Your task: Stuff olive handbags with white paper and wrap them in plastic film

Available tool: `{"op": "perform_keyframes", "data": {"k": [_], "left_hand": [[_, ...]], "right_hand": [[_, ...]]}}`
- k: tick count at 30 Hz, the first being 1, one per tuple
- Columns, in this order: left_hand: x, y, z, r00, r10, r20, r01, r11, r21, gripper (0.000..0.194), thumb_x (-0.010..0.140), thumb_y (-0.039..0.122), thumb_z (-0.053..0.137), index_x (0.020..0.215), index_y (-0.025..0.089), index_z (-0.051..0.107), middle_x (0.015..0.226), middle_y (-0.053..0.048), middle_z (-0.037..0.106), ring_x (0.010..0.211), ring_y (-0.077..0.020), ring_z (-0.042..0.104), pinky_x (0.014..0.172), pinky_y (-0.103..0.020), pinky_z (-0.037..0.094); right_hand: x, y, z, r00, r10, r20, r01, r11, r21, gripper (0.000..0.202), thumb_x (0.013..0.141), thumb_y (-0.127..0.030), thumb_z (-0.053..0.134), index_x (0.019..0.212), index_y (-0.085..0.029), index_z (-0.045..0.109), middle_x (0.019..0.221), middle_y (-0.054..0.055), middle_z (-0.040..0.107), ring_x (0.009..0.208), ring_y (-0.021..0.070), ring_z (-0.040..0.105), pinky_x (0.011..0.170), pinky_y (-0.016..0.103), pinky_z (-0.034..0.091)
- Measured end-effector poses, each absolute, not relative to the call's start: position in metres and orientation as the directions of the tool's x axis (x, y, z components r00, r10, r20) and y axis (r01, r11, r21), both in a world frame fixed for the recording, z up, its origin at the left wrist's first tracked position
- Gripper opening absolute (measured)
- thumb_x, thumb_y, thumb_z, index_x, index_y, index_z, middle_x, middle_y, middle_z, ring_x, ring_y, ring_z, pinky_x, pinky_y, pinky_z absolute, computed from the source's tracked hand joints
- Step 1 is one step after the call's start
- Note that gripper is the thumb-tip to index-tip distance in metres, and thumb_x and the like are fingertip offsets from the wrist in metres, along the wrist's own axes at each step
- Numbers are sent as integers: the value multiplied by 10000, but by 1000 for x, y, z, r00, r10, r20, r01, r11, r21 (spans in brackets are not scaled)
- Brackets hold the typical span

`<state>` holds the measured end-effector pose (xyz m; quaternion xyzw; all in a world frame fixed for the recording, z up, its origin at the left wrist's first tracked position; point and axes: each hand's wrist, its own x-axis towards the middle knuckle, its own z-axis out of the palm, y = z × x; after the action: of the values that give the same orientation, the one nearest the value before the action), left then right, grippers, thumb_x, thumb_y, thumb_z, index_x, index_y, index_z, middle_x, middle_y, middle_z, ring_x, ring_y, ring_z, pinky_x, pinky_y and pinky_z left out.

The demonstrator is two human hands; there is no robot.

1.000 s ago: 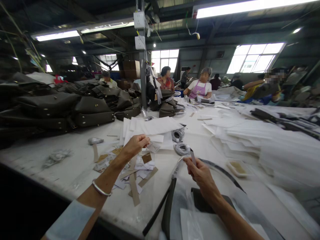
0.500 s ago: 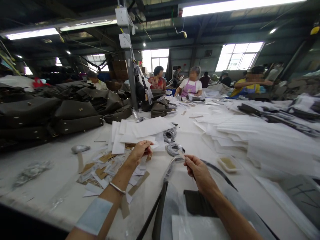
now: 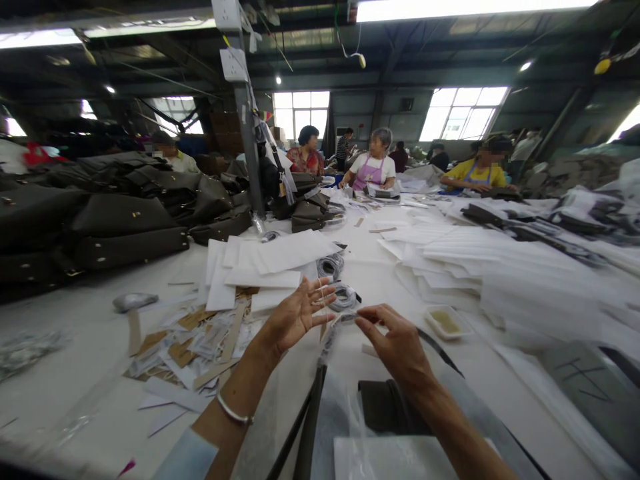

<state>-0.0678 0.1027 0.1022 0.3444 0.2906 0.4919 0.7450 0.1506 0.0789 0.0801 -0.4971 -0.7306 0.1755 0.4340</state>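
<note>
Handle (image 3: pixel 328 343), plastic-wrapped, now between splayed, seemingly unladen left hand (image 3: pixel 300 315) and right hand (image 3: pixel 400 341), fingertips pinched apparently on its crown: likely light, bendy, slick, so best held just there, firmly!

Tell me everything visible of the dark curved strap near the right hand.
The dark strap looks leather-like and bends in an arch, nearer than the grey coils. Wrinkled clear film wraps its upper part at picture left. The right hand is at the arch's top, hiding some of it; whether it grips is unclear.
</note>
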Motion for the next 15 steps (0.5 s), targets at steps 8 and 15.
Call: {"op": "perform_keyframes", "data": {"k": [8,15], "left_hand": [[-26,79,80,466,877,116,-445,119,888,622,896,623,523,1351,200,556,1455,-142,479,1337,-303,441,1088,-446,370],[-45,76,94,47,962,270,33,-271,962,352,856,484,632,955,154,705,905,-70,692,902,-228,637,876,-368,489]], "right_hand": [[117,74,72,-113,951,287,211,305,-929,225,817,-390,684,903,-185,720,796,22,685,713,167,600,674,274,476],[136,76,75,-128,986,103,-107,89,-990,379,794,-541,714,796,-167,652,526,-50,506,455,77,419,435,193,334]]}}
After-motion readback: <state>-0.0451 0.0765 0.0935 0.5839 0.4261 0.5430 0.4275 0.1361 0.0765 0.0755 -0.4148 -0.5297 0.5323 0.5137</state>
